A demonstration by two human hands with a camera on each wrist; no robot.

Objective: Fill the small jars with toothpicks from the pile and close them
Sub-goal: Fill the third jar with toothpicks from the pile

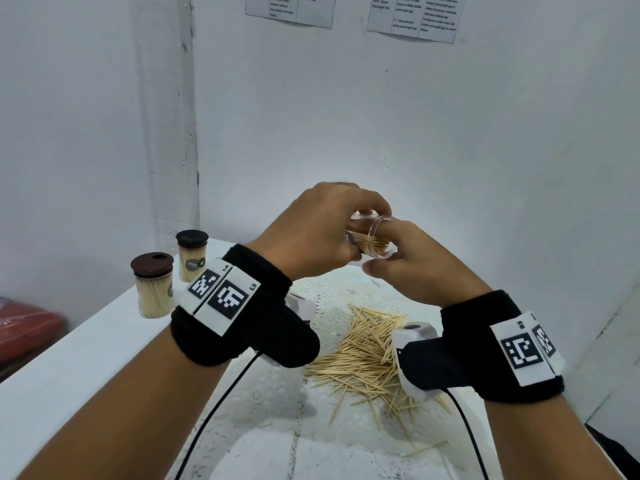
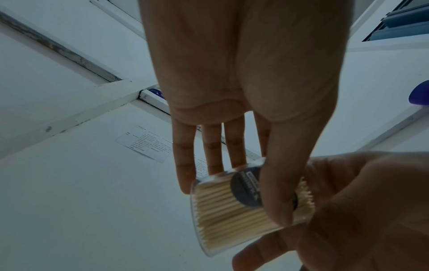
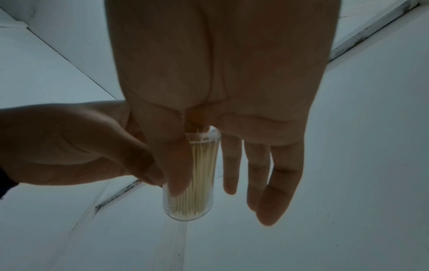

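A clear small jar (image 1: pixel 372 242) partly filled with toothpicks lies tilted sideways in the air above the table. My left hand (image 1: pixel 346 230) grips its body from above, thumb on the dark label (image 2: pixel 247 188). My right hand (image 1: pixel 384 252) meets the jar's open mouth: the index finger reaches in through the rim while the thumb lies along the outside wall (image 3: pixel 176 176). Its other fingers (image 3: pixel 267 183) hang straight. No lid sits on this jar. The loose toothpick pile (image 1: pixel 367 355) lies on the table below my wrists.
Two filled jars with brown lids (image 1: pixel 154 289) (image 1: pixel 193 258) stand at the table's far left. The white table (image 1: pixel 86 375) meets a white wall at the back. A red object (image 1: pixel 24 327) lies beyond the table's left edge. Cables trail from both wrist cameras.
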